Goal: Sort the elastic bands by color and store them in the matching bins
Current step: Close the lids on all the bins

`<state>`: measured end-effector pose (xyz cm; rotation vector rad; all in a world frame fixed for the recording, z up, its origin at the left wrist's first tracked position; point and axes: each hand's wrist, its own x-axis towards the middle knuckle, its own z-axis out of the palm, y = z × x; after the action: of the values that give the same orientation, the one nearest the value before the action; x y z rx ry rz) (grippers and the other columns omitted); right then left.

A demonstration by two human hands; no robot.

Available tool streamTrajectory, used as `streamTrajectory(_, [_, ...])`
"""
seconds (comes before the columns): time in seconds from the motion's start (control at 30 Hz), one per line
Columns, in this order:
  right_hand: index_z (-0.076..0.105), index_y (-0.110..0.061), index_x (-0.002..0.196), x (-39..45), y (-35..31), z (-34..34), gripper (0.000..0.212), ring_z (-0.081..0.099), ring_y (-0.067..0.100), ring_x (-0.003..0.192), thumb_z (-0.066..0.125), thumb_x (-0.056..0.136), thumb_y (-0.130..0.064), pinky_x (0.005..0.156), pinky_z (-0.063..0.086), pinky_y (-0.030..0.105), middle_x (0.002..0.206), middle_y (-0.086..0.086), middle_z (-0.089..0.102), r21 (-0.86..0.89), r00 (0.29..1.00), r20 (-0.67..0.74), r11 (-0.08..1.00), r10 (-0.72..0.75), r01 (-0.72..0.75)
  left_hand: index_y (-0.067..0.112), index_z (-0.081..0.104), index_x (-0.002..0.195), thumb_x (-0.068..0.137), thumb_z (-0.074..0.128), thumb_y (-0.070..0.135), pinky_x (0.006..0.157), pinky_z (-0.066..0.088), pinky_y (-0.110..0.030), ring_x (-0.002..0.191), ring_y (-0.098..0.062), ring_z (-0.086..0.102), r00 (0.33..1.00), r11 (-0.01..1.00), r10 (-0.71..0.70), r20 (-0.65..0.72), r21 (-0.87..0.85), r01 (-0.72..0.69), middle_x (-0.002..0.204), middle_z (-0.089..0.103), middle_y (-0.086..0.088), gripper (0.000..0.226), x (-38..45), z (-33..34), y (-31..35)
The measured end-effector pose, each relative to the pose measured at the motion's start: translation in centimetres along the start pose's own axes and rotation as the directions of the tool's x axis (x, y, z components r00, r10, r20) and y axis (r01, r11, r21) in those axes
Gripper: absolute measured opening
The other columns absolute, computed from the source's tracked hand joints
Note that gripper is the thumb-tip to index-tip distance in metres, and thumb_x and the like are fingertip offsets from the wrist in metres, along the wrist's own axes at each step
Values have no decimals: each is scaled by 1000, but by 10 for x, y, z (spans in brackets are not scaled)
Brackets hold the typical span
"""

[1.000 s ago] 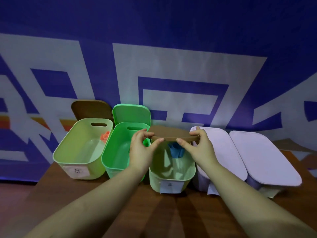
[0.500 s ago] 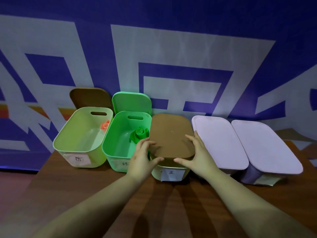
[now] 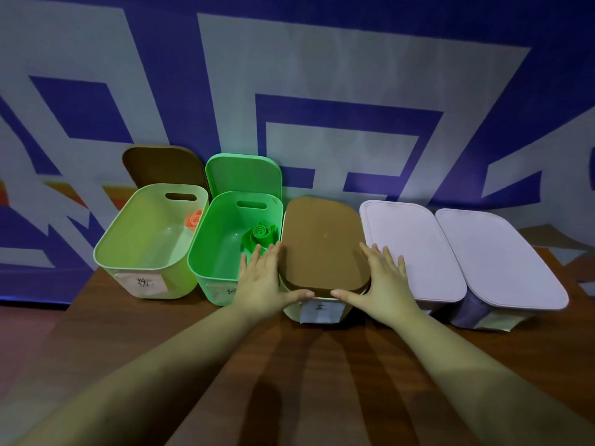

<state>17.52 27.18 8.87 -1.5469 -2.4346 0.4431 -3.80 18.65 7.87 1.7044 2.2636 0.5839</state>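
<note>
lid: brown lid (image 3: 323, 243) is seated flat on middle bin (image 3: 318, 312), framed by both hands so it is squared up.
left hand (image 3: 262, 278): fingers straight, laid along lid's left edge, thumb at front rim; nothing gripped.
right hand (image 3: 384, 280): same, mirrored on right edge.
bands: green band (image 3: 262, 235) in green bin (image 3: 225, 284); orange band (image 3: 193, 217) in yellow bin (image 3: 128, 272).
change: a second ago lid was held tilted above bin, blue band seen inside; now closed, band hidden.

Five bins (image 3: 148, 252), five lids (image 3: 322, 243), two bands (image 3: 260, 235).
</note>
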Motion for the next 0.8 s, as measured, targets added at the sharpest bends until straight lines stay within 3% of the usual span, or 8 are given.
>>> streamTrajectory(0.3, [15,-26,149,-3,-1,2,105,2,22,148,55,68,-79,117,-5,43,159,1,16,-52,1000,11,999,9,-8,14,10,151,76,54,70,117,-4,-45,147,-22,2,996,999,16,84,51,-20,158,16,-3,104,4,-1,0])
streamTrajectory(0.6, [26,-27,147,-5,0,0,100,7,16,147,74,66,-61,118,-1,38,156,-4,24,226,1000,-4,974,2,-1,13,14,150,77,57,65,117,-1,-43,147,-20,4,999,999,36,32,-17,-35,158,19,-2,100,2,1,1])
streamTrajectory(0.8, [24,-24,149,-12,5,1,95,3,15,147,62,73,-66,118,-5,37,159,-1,15,47,997,37,997,-63,62,11,12,151,78,54,67,117,-2,-41,147,-21,4,996,994,78,38,68,-80,158,17,-3,101,-6,4,-4])
